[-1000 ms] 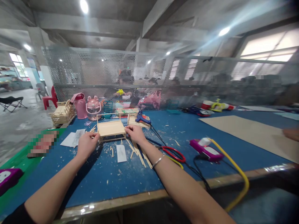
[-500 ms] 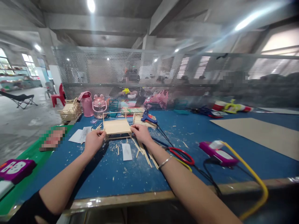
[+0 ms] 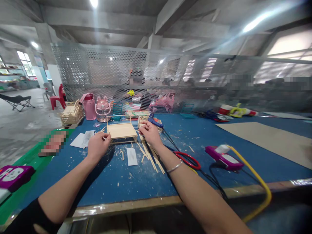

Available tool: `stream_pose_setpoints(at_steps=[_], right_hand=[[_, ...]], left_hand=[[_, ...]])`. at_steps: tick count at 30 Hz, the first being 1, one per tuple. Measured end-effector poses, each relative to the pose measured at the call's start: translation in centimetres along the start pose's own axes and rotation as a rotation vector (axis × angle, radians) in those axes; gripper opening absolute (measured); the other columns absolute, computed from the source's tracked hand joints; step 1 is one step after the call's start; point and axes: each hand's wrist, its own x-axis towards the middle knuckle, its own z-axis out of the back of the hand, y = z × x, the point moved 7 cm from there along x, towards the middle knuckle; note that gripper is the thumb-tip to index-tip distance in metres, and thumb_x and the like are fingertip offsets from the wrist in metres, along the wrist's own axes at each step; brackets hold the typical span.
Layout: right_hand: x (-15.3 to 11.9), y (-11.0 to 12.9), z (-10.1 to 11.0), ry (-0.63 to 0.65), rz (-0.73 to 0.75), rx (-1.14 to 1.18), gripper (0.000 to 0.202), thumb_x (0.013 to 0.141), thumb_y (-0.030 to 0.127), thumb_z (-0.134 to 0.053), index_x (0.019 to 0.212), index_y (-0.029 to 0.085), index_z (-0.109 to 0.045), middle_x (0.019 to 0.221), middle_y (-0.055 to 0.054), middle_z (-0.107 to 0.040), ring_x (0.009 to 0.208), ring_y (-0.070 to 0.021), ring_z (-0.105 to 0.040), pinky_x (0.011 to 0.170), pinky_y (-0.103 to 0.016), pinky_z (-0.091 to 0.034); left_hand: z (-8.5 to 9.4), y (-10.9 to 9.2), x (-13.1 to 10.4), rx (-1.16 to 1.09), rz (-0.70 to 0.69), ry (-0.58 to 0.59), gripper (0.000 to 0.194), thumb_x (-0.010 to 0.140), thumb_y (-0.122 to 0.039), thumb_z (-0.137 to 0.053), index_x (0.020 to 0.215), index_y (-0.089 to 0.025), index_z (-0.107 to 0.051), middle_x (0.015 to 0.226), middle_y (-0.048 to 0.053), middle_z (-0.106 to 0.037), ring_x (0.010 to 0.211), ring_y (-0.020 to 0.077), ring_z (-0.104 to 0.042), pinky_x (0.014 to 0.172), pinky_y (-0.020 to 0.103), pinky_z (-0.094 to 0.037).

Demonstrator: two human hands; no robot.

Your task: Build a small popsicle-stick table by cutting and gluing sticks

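A small frame of pale wooden sticks with a flat panel (image 3: 122, 130) stands on the blue table (image 3: 102, 185). At its left front corner my left hand (image 3: 98, 145) pinches the frame. My right hand (image 3: 149, 132) is just off its right side, fingers closed; what they hold, if anything, is too small to make out. Behind my right hand rests a blue glue gun (image 3: 155, 121), beside a second wooden piece partly hidden by the hand. Loose sticks (image 3: 148, 155) lie below my right hand, and a white paper slip (image 3: 132, 157) lies in front of the frame.
Pink bottles (image 3: 89, 106) and a stacked wooden structure (image 3: 71, 113) stand at the back left. Red-handled pliers (image 3: 187, 160), a purple power socket (image 3: 223, 158) with a yellow cable, and a brown board (image 3: 265, 139) are at the right. A mesh screen (image 3: 107, 68) rises behind.
My right hand has let go of the frame's right side and moved slightly up and away. My left hand remains at the left corner. The view has shifted slightly.
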Motion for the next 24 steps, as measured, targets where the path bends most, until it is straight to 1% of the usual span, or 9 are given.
stream_pose_setpoints(at_steps=[1,2,5,7,10,13,19,21,24], right_hand=[[-0.3,0.3,-0.6,0.055,-0.011,0.017,0.023,0.063,0.028,-0.057,0.083,0.018,-0.049,0.058,0.005,-0.056,0.051,-0.009,-0.053,0.053,-0.022,-0.043],[-0.7,0.6,-1.5,0.13,-0.027,0.035,0.023,0.063,0.029,-0.058,0.081,0.017,-0.05,0.06,0.004,-0.058,0.052,-0.0089,-0.054,0.054,-0.022,-0.043],[-2.4,1.3,-4.5,0.403,-0.107,0.1,0.021,0.062,0.031,-0.062,0.074,0.016,-0.054,0.066,0.001,-0.062,0.058,-0.009,-0.056,0.057,-0.022,-0.043],[-3.4,1.6,-5.9,0.496,-0.123,0.116,0.021,0.062,0.032,-0.064,0.071,0.015,-0.057,0.065,0.001,-0.062,0.058,-0.008,-0.054,0.059,-0.022,-0.042],[-3.9,1.3,-6.7,0.492,-0.152,0.116,0.022,0.061,0.033,-0.065,0.069,0.013,-0.06,0.058,0.003,-0.058,0.052,-0.006,-0.048,0.055,-0.021,-0.039],[-4.0,0.7,-6.8,0.465,-0.187,0.139,0.023,0.059,0.034,-0.068,0.068,0.013,-0.061,0.057,0.004,-0.058,0.052,-0.006,-0.048,0.056,-0.021,-0.038],[-4.1,1.1,-6.8,0.449,-0.161,0.156,0.023,0.058,0.033,-0.068,0.068,0.013,-0.061,0.06,0.003,-0.059,0.055,-0.0069,-0.05,0.06,-0.022,-0.04],[-4.2,1.3,-6.8,0.454,-0.164,0.153,0.023,0.059,0.033,-0.068,0.067,0.013,-0.061,0.058,0.004,-0.058,0.054,-0.0064,-0.049,0.058,-0.021,-0.039],[-4.5,1.5,-7.0,0.475,-0.181,0.167,0.024,0.058,0.033,-0.069,0.067,0.013,-0.06,0.057,0.005,-0.056,0.052,-0.0052,-0.046,0.055,-0.02,-0.036]], left_hand=[[-0.2,-0.5,-0.3,-0.082,-0.006,0.013,0.028,0.072,-0.036,-0.049,0.071,-0.015,-0.067,0.072,0.005,-0.066,0.065,0.0152,-0.055,0.065,0.025,-0.039],[-0.8,-0.7,-0.6,-0.203,0.022,0.074,0.028,0.071,-0.037,-0.05,0.072,-0.015,-0.067,0.07,0.004,-0.065,0.062,0.0144,-0.055,0.063,0.025,-0.04],[-3.8,-1.2,-2.0,-0.625,0.243,0.398,0.031,0.064,-0.043,-0.058,0.072,-0.014,-0.064,0.063,0.001,-0.06,0.05,0.0098,-0.049,0.051,0.023,-0.04],[-4.9,-1.6,-2.8,-0.819,0.34,0.517,0.03,0.061,-0.042,-0.063,0.07,-0.013,-0.062,0.064,0.0,-0.059,0.049,0.0072,-0.047,0.049,0.021,-0.04],[-5.7,-1.8,-3.4,-0.967,0.409,0.623,0.027,0.059,-0.038,-0.067,0.069,-0.013,-0.061,0.068,0.001,-0.06,0.051,0.0057,-0.047,0.05,0.02,-0.042],[-6.0,-1.7,-3.7,-1.011,0.451,0.699,0.024,0.061,-0.034,-0.067,0.069,-0.012,-0.061,0.068,0.002,-0.061,0.049,0.0047,-0.047,0.05,0.02,-0.042],[-5.8,-2.1,-4.0,-1.053,0.458,0.746,0.018,0.065,-0.029,-0.065,0.065,-0.012,-0.059,0.068,0.004,-0.061,0.05,0.0054,-0.048,0.048,0.019,-0.043],[-5.6,-2.3,-4.0,-1.059,0.448,0.763,0.018,0.065,-0.028,-0.065,0.063,-0.012,-0.059,0.067,0.004,-0.061,0.049,0.0054,-0.048,0.048,0.019,-0.043],[-5.4,-2.5,-4.1,-1.068,0.451,0.789,0.016,0.066,-0.027,-0.064,0.064,-0.011,-0.06,0.066,0.004,-0.06,0.048,0.0051,-0.048,0.047,0.018,-0.043]])
